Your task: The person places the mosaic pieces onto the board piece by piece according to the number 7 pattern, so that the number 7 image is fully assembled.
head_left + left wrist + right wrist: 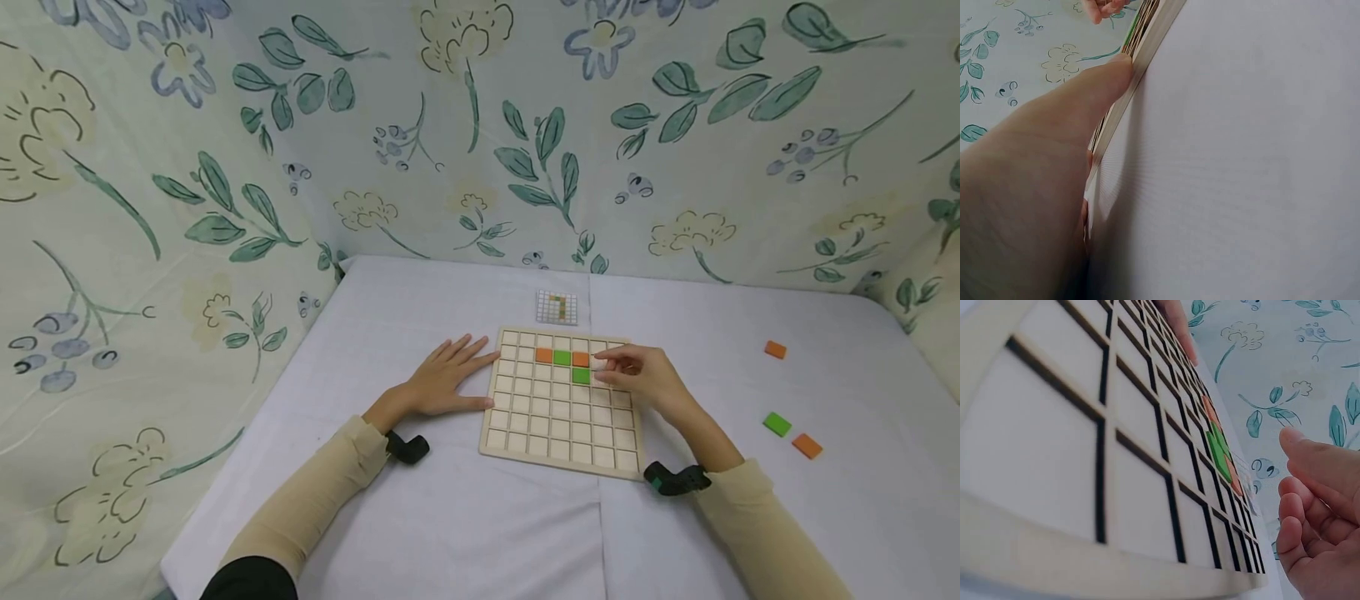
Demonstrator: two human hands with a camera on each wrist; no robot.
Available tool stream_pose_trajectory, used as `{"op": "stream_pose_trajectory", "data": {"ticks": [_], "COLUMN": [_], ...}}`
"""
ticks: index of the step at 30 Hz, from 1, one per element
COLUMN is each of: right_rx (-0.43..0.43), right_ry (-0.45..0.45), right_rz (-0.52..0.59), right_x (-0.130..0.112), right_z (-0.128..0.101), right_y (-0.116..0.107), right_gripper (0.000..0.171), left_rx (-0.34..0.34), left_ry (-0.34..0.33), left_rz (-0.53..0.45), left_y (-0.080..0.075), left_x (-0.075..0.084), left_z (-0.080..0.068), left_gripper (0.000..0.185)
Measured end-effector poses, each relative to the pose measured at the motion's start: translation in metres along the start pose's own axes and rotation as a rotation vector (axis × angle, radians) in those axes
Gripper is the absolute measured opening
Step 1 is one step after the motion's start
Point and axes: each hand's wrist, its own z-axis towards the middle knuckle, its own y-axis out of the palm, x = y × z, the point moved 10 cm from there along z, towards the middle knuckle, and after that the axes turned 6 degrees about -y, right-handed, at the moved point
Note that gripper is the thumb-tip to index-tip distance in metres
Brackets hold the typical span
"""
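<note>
A wooden grid board [517,439] lies on the white cloth, its square cells outlined by raised strips. In its upper part, an orange tile [543,356], a green tile [562,357] and another orange tile [581,359] form a row, with a second green tile [581,376] just below the right end. My left hand [444,379] lies with fingers spread at the board's left edge; its thumb [1107,78] touches the rim. Over the board's right side, beside the tiles, hovers my right hand [643,379]. Its fingers [1294,537] are loosely bent, with nothing between them and the thumb.
A small printed card [557,308] with a coloured grid pattern lies behind the board. To the right are a loose orange tile [776,349], a green tile [777,424] and another orange tile [807,446]. A floral curtain [465,192] rises behind the table.
</note>
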Motion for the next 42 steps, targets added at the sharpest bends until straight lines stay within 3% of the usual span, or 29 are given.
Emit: {"op": "stream_pose_trajectory", "data": {"ticks": [13,27,36,42], "right_rx": [0.108,0.233,0.272,0.344], "right_ry": [0.005,0.029,0.129,0.202], "right_rz": [-0.052,-0.075,-0.014,-0.059], "right_x": [-0.004,0.015,0.042,0.059], "right_z": [-0.031,-0.078,-0.111,-0.139], "right_y": [-0.05,-0.111,-0.138,-0.157], "right_gripper": [0.04,0.041,0.034,0.033], "left_rx": [-0.009,-0.004,-0.01,-0.022], "left_ry": [-0.011,-0.018,-0.022,-0.029], "left_rz": [0.002,-0.003,0.002,0.007], "left_y": [-0.002,-0.003,0.0,0.005], "left_x": [0.001,-0.002,-0.004,-0.004], "left_z": [0.001,0.003,0.003,0.002], "left_gripper": [0.088,0.089,0.089,0.09]}}
